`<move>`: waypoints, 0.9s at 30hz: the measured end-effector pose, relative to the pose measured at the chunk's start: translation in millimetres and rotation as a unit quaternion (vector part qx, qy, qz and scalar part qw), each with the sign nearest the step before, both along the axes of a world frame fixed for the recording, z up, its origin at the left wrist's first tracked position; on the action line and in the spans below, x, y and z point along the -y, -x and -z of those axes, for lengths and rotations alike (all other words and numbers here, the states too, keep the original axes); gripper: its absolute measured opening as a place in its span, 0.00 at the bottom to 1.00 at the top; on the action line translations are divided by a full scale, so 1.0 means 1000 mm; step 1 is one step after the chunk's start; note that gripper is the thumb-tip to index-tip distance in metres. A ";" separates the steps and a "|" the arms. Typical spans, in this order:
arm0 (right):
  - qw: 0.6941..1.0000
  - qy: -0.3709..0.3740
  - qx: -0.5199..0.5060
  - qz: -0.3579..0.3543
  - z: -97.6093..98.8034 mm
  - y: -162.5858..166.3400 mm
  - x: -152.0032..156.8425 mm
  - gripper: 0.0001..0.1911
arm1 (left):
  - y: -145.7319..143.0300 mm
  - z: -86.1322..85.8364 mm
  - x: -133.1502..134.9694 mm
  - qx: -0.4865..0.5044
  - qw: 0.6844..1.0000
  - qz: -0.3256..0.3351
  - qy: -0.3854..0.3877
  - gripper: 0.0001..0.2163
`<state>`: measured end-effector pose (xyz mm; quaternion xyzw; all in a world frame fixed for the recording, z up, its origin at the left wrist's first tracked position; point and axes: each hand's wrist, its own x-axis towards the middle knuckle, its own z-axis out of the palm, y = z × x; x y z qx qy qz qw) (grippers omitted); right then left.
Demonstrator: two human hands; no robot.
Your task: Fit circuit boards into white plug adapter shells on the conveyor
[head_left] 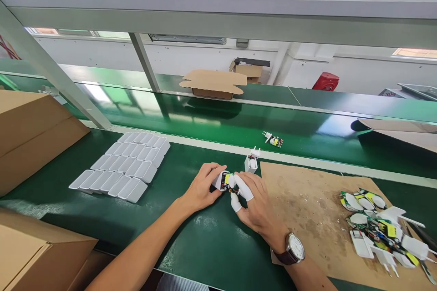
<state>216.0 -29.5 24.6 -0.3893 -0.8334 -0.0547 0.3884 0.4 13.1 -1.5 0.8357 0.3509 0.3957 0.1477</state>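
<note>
Both my hands meet over the green bench top on one small part. My left hand grips a white charger shell from the left. My right hand, with white finger cots on two fingers and a wristwatch on the wrist, pinches a small circuit board with a yellow component, set into the shell's open end. Just beyond my hands stands another white shell with a plug piece sticking out of it.
Rows of white shells lie to the left. A pile of boards and plug parts sits on a brown cardboard sheet at right. Cardboard boxes flank the left. One loose board with plug lies on the green conveyor.
</note>
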 end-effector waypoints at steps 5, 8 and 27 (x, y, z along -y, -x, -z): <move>1.000 -0.001 0.009 0.006 -0.002 0.001 0.001 0.34 | -0.001 0.000 0.001 0.003 1.000 -0.004 -0.003 0.33; 1.000 -0.002 0.010 0.006 -0.003 0.001 0.002 0.34 | -0.002 0.000 0.001 0.002 1.000 -0.005 -0.007 0.33; 0.998 0.061 0.005 -0.017 0.001 -0.002 0.001 0.29 | -0.007 0.002 0.008 0.019 0.995 0.056 0.082 0.34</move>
